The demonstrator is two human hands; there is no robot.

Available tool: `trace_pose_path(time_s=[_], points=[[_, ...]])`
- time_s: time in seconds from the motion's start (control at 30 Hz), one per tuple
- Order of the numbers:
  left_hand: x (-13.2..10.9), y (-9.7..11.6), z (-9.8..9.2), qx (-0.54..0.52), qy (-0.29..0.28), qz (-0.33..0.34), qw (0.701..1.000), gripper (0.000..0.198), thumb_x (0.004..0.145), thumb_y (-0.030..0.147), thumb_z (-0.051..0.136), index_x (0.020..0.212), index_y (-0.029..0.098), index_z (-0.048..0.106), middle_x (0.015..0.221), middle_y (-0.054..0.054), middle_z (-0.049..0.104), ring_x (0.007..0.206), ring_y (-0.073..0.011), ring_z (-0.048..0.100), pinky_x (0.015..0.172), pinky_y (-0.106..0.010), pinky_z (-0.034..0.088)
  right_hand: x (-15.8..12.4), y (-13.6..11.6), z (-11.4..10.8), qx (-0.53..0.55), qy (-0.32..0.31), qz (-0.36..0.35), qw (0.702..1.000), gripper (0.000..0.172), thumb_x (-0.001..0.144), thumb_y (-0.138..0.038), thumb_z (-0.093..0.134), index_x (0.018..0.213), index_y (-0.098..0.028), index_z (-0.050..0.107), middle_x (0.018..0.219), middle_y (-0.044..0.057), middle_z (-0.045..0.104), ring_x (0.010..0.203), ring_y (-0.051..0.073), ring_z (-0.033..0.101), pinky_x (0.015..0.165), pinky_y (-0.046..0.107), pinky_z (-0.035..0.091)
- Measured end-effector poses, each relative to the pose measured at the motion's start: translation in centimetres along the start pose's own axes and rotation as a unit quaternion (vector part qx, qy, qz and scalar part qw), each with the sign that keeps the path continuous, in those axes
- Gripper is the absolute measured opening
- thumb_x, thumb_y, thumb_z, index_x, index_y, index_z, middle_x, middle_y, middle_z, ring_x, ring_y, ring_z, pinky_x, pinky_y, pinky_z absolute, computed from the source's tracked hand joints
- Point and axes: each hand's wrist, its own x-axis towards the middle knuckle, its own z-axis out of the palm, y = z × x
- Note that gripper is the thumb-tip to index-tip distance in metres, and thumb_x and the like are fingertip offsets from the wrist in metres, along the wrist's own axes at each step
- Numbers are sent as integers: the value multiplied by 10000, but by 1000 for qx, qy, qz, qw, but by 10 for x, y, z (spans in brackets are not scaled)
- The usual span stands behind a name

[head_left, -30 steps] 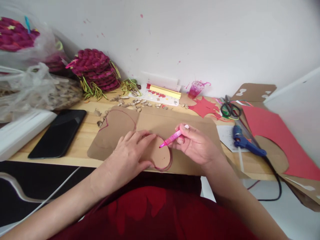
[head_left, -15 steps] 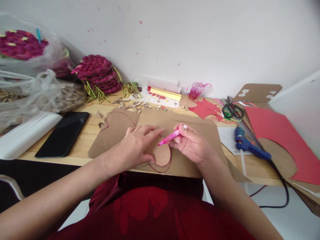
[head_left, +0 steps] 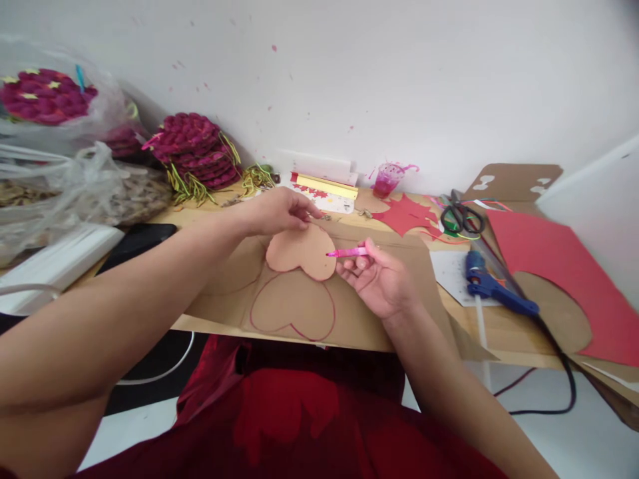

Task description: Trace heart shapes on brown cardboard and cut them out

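My left hand [head_left: 285, 209] is at the far, pointed end of a heart-shaped cardboard cutout [head_left: 301, 249], its thumb and curled fingers at the edge; the fingertips are partly hidden. The cutout lies with its lobes towards me on a brown cardboard sheet [head_left: 369, 319]. Just below it, a heart outline [head_left: 333, 313] is drawn on the sheet in dark pink. In my right hand [head_left: 382, 276] is a pink marker [head_left: 349, 252], held between thumb and fingers, its tip pointing left over the cutout's right lobe.
On the right lie a blue glue gun [head_left: 494, 289], scissors [head_left: 462, 216] and red sheet [head_left: 559, 286]. A cup of pink liquid [head_left: 387, 181] stands by the wall. Purple braided pieces [head_left: 194, 150], plastic bags [head_left: 84, 186], a phone [head_left: 142, 239] and a white box [head_left: 60, 273] are on the left.
The heart cutout has moved away from me, up the sheet, with my left hand now at its far end. The drawn outline has come into full view. The marker has turned nearly level and risen slightly.
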Motion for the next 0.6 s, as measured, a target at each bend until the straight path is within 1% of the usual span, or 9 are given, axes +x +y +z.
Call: trace_pose_path(time_s=[0.07,0.13,0.23,0.43,0.6], points=[[19,1,-2,29,2,5,1000,458,812,241,636,1253,171,740,1073,-54,772,988,-184,690,904,-285,498,1,0,-1,11,21,-16,1000,356,858,-375,804,669,-212,551,555,-60,522,621,131,629,885,364,599],[33,1,-2,51,-1,9,999,461,801,230,643,1245,163,747,1087,-63,774,979,-189,686,887,-279,495,2,0,-2,14,34,-31,999,356,859,-376,802,668,-214,549,559,-58,522,617,129,623,906,372,602],[43,1,0,76,-5,1,997,460,804,219,643,1247,160,749,1114,-60,775,972,-187,681,863,-261,489,3,0,-3,11,36,-39,999,353,844,-375,817,674,-214,553,558,-60,522,613,123,620,884,352,606],[39,-2,7,91,-5,3,996,432,823,199,636,1235,156,760,1102,-58,785,993,-189,695,866,-244,491,3,1,-4,-8,26,-36,999,296,841,-391,818,744,-218,599,543,-68,533,614,127,634,847,339,604],[34,1,13,81,4,-16,997,424,838,188,640,1245,146,752,1112,-58,791,975,-176,702,884,-237,490,3,2,-2,-10,20,-33,999,315,851,-406,818,736,-214,596,558,-69,535,611,124,628,825,333,597]])
